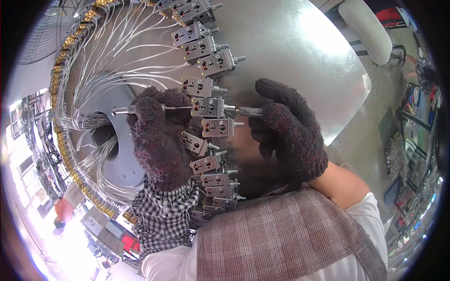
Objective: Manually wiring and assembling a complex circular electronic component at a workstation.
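My left hand (pixel 159 136), in a dark knitted glove, is closed round a slim metal screwdriver (pixel 124 110). Its thin shaft points right, and the tip meets the near side of a small metal box (pixel 206 107) with a threaded stem. On the box's other side my right hand (pixel 293 126), gloved alike, pinches a short grey rod-like piece (pixel 249 111) in line with that stem. Whether the piece touches the stem I cannot tell. The right index finger is raised. Just below sits a similar box (pixel 218 127), and above it another box (pixel 199 86).
More such boxes (pixel 218 63) form a curved row along a shiny metal table (pixel 290 51). White wires (pixel 101 65) run from them to a ring of brass-coloured clips (pixel 57 77). A grey round hub (pixel 124 164) stands inside the ring. A fan (pixel 47 37) is at upper left.
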The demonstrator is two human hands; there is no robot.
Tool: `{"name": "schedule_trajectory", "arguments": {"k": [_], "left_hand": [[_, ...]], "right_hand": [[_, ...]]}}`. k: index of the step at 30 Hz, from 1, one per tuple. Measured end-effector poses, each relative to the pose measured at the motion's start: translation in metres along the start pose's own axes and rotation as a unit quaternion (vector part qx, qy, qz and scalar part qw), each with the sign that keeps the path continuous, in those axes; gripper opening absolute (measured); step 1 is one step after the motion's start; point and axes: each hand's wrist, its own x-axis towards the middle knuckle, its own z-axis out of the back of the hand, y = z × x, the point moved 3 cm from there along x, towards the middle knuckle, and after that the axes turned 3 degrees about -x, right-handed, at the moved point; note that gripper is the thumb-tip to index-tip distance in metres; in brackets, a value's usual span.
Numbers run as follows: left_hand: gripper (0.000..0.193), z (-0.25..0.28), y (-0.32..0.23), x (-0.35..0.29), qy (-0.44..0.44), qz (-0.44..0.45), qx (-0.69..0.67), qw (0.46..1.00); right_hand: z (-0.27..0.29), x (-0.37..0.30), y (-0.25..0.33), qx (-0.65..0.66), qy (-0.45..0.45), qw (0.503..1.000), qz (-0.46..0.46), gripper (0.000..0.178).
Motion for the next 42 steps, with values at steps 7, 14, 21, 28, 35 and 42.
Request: {"name": "schedule_trajectory", "arguments": {"k": [7,14,21,28,35,42], "left_hand": [[0.023,-0.002,0.000,0.002,-0.014,-0.018,0.066,0.998],[0.022,-0.009,0.000,0.000,-0.033,-0.028,0.068,0.997],[0.022,-0.004,-0.001,0.002,-0.043,-0.038,0.111,0.992],[0.022,0.000,0.003,0.008,-0.067,-0.020,0.076,0.995],[0.024,0.028,-0.002,0.012,-0.014,-0.227,0.402,0.887],[0.031,0.009,0.000,0.019,-0.020,-0.001,0.178,0.984]], "right_hand": [[0.005,0.004,-0.001,-0.069,0.069,0.995,0.024,0.050],[0.009,0.008,0.000,-0.401,0.014,0.798,0.450,0.048],[0.002,0.003,-0.001,-0.172,0.052,0.970,0.163,0.047],[-0.006,0.005,-0.005,0.086,0.019,0.996,-0.032,0.035],[-0.011,-0.007,-0.005,-0.194,-0.005,0.963,0.190,0.033],[-0.001,0.003,0.002,-0.043,0.024,0.955,0.293,0.032]]}}
